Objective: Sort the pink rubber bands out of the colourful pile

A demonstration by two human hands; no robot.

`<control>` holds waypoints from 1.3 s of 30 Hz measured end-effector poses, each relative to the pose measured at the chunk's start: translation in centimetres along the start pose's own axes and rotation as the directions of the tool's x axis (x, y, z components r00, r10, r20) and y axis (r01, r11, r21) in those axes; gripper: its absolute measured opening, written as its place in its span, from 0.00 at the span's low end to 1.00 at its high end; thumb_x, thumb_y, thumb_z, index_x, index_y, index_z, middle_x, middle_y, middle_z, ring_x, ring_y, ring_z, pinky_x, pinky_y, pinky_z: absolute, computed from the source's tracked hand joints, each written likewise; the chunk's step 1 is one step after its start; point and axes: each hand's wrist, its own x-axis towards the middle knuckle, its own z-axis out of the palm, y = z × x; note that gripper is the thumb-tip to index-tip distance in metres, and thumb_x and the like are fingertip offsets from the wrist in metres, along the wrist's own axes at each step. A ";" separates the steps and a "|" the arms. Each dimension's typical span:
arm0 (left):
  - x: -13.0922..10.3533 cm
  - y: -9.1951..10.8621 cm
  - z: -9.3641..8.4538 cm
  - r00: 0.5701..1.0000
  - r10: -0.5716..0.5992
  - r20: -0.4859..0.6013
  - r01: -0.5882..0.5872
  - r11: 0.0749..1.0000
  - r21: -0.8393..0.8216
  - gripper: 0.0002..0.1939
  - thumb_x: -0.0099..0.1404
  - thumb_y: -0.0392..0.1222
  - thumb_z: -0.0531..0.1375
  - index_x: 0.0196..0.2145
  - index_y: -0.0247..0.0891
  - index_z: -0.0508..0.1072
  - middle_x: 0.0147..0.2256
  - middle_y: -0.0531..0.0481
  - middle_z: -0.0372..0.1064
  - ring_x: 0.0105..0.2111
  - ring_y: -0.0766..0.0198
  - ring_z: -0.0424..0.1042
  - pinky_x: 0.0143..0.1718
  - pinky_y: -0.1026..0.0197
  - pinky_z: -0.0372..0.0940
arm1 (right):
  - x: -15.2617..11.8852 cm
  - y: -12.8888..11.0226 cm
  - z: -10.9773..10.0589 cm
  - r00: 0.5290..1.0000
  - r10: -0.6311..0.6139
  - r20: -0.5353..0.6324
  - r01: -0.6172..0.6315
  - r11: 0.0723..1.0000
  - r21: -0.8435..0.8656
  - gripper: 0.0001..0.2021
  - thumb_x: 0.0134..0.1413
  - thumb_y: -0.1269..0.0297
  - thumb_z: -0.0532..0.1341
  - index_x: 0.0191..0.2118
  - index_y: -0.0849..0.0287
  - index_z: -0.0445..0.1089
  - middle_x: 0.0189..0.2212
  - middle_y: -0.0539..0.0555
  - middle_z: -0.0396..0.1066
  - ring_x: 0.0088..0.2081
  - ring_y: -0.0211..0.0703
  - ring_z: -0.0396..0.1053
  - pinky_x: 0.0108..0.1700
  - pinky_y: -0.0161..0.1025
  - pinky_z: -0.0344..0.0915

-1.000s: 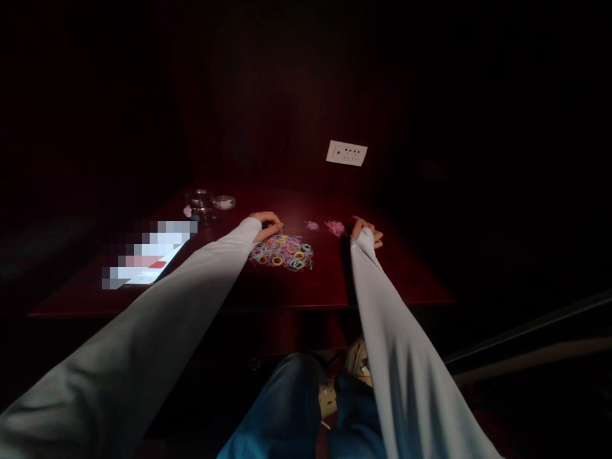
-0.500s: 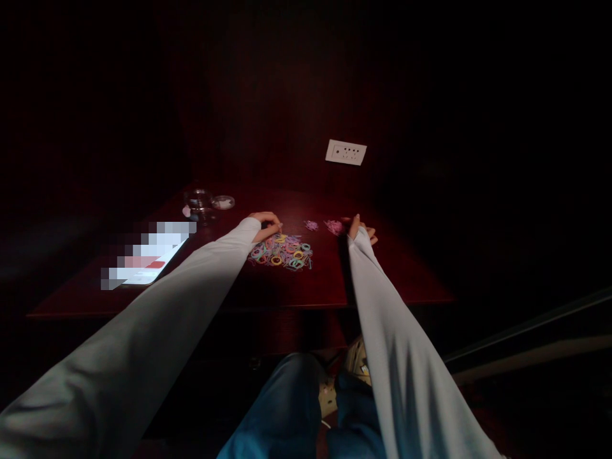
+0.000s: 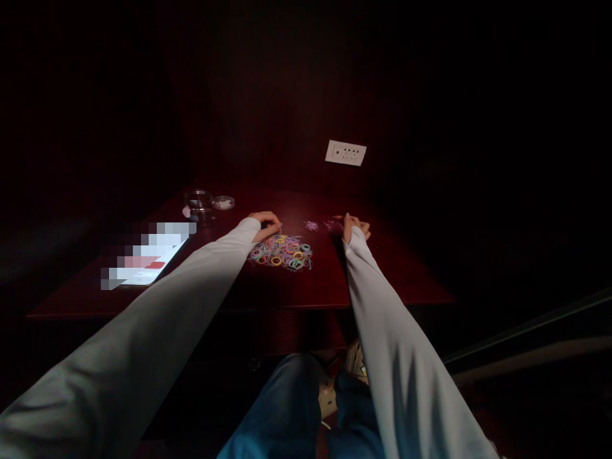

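Observation:
A loose heap of multicoloured hair ties [image 3: 282, 252] lies on the dark red table. My left hand [image 3: 266, 223] rests at the heap's far left edge, its fingers curled and closed over the ties; whatever they pinch is too small to make out. Right of the heap is a small cluster of purple ties [image 3: 312, 225]. Beside that, a pink cluster [image 3: 331, 225] is partly covered by my right hand [image 3: 354, 227], whose fingers are apart, some reaching left over the cluster. No tie is visible in the right hand.
A lit phone [image 3: 157, 255] lies at the table's left. Behind it stand a clear jar [image 3: 198, 201] and a round lid [image 3: 223, 203]. A white power socket [image 3: 346, 153] is on the wall behind. The table's front edge [image 3: 287, 307] runs above my knees.
My right hand has moved left, onto the pink cluster, and now hides more of it. The left hand stays in the same place at the heap.

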 end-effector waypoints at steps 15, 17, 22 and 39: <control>0.4 -1.4 1.0 0.999 0.027 -0.039 -0.028 0.999 -0.017 0.16 0.62 0.51 0.60 0.24 0.38 0.77 0.29 0.48 0.75 0.29 0.62 0.70 0.34 0.61 0.64 | -1.6 -1.5 0.6 0.919 -0.314 0.238 0.353 0.925 -0.144 0.25 0.74 0.50 0.45 0.47 0.46 0.81 0.57 0.53 0.71 0.56 0.54 0.60 0.59 0.49 0.58; 0.4 -1.4 1.0 0.999 0.018 -0.042 -0.019 1.000 -0.022 0.16 0.62 0.51 0.60 0.24 0.38 0.77 0.28 0.48 0.75 0.28 0.63 0.69 0.33 0.61 0.64 | -1.4 -1.3 0.7 0.927 -0.297 0.231 0.330 0.936 -0.122 0.26 0.74 0.50 0.44 0.47 0.46 0.81 0.59 0.52 0.70 0.58 0.54 0.59 0.61 0.50 0.57; 0.4 -1.2 1.0 1.000 0.008 -0.027 -0.008 1.000 -0.016 0.14 0.62 0.48 0.61 0.24 0.38 0.77 0.28 0.49 0.75 0.27 0.64 0.69 0.34 0.61 0.64 | -0.8 -0.9 1.0 0.965 -0.199 0.171 0.215 0.973 -0.078 0.29 0.74 0.50 0.41 0.46 0.46 0.82 0.58 0.53 0.71 0.57 0.53 0.59 0.60 0.50 0.56; 0.2 -0.5 0.7 1.000 -0.002 -0.008 0.002 1.000 0.002 0.16 0.64 0.50 0.60 0.25 0.38 0.77 0.29 0.49 0.75 0.28 0.63 0.69 0.34 0.61 0.64 | -1.4 -1.9 0.2 0.954 -0.170 0.248 0.182 0.983 -0.025 0.25 0.73 0.50 0.45 0.44 0.46 0.82 0.58 0.51 0.72 0.59 0.51 0.59 0.64 0.49 0.55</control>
